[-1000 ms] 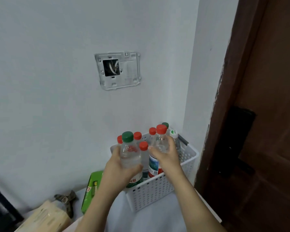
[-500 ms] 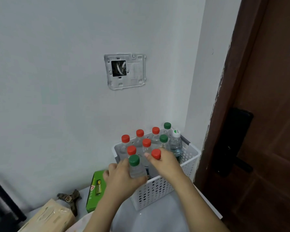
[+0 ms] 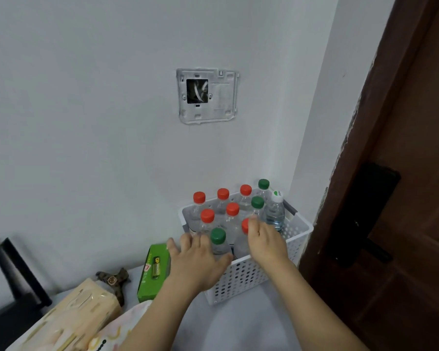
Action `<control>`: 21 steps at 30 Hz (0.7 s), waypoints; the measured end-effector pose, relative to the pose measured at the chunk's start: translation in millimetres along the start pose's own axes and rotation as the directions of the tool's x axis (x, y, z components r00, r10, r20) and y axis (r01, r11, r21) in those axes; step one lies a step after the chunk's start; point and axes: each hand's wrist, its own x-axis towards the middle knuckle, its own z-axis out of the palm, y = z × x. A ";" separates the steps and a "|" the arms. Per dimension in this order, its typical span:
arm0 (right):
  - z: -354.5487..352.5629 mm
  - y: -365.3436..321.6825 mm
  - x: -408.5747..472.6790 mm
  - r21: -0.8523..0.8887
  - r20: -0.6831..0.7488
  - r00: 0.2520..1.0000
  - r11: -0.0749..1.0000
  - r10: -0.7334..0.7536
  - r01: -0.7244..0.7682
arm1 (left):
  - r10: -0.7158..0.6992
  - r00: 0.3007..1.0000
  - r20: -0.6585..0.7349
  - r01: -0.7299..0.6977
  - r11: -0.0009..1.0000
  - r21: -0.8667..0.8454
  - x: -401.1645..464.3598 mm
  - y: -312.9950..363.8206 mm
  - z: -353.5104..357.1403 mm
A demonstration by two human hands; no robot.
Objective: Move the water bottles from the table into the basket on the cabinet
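Clear plastic water bottles point(image 3: 232, 219) stand upright in the white basket point(image 3: 246, 277) on the counter. The left hand point(image 3: 195, 259) and the right hand point(image 3: 266, 240) hover spread, holding nothing. Full bottles likely feel heavy and smooth; grip the body below the cap.

Upright bottles point(image 3: 223, 206) crowd the white basket point(image 3: 298, 230), leaving open room only at its near right corner. The wall point(image 3: 112, 148) closes the back, the door point(image 3: 403, 198) the right, and a green box point(image 3: 153, 272) stands just left on the surface point(image 3: 238, 325).
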 end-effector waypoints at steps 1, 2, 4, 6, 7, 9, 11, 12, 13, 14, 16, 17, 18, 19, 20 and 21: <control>-0.7 0.2 -1.5 0.029 0.002 1.000 1.000 0.012 -0.012 | -0.004 1.000 0.015 0.004 1.000 0.001 0.7 0.5 -1.5; -1.1 -0.1 -3.2 0.032 0.009 1.000 0.999 0.013 -0.013 | -0.007 0.999 0.031 0.007 1.000 -0.001 1.7 1.1 -3.4; -2.7 -0.6 -5.2 0.018 0.046 0.999 1.000 0.008 -0.009 | -0.010 0.998 0.058 0.011 1.000 -0.008 2.2 2.8 -8.6; -6.8 -1.6 -3.1 0.031 0.113 0.993 0.999 0.018 -0.022 | -0.022 0.999 0.027 0.023 0.999 -0.039 0.5 6.6 -13.4; -10.0 -2.0 -1.3 0.061 0.164 0.986 0.997 0.028 -0.038 | -0.035 0.999 -0.029 0.032 0.996 -0.089 -1.1 9.4 -15.6; -18.8 -0.2 3.8 0.192 0.283 0.958 0.975 0.051 -0.109 | -0.059 0.971 -0.231 -0.002 0.967 -0.255 -3.9 16.5 -19.3; -30.2 5.0 7.8 0.312 0.383 0.923 0.935 0.041 -0.171 | -0.050 0.885 -0.463 -0.153 0.908 -0.390 -4.3 25.2 -23.3; -35.8 8.4 9.4 0.342 0.416 0.909 0.921 0.029 -0.186 | -0.033 0.837 -0.547 -0.231 0.884 -0.407 -2.8 29.9 -26.5; -42.0 11.8 10.7 0.356 0.435 0.900 0.915 0.018 -0.190 | -0.012 0.799 -0.602 -0.288 0.870 -0.400 -0.1 34.4 -30.7; -48.8 15.4 11.9 0.363 0.434 0.901 0.913 0.011 -0.185 | 0.012 0.775 -0.632 -0.325 0.865 -0.382 4.0 38.9 -35.0; -63.6 20.4 13.7 0.365 0.373 0.928 0.918 0.006 -0.153 | 0.073 0.757 -0.649 -0.365 0.872 -0.327 13.5 47.6 -44.0; -72.1 21.9 14.0 0.361 0.326 0.945 0.923 0.005 -0.130 | 0.112 0.757 -0.644 -0.381 0.876 -0.296 17.2 52.4 -48.4; -81.1 22.6 13.9 0.355 0.278 0.960 0.929 0.006 -0.108 | 0.156 0.756 -0.635 -0.402 0.877 -0.263 20.3 57.4 -52.5; -90.0 23.2 13.1 0.341 0.233 0.972 0.935 0.013 -0.094 | 0.205 0.753 -0.625 -0.426 0.876 -0.226 22.7 62.1 -56.3; -99.2 23.9 11.4 0.324 0.189 0.982 0.942 0.023 -0.085 | 0.255 0.748 -0.613 -0.452 0.872 -0.189 24.8 66.7 -59.8; -109.5 24.5 7.8 0.305 0.140 0.990 0.949 0.036 -0.077 | 0.303 0.742 -0.598 -0.476 0.866 -0.152 26.4 71.2 -63.6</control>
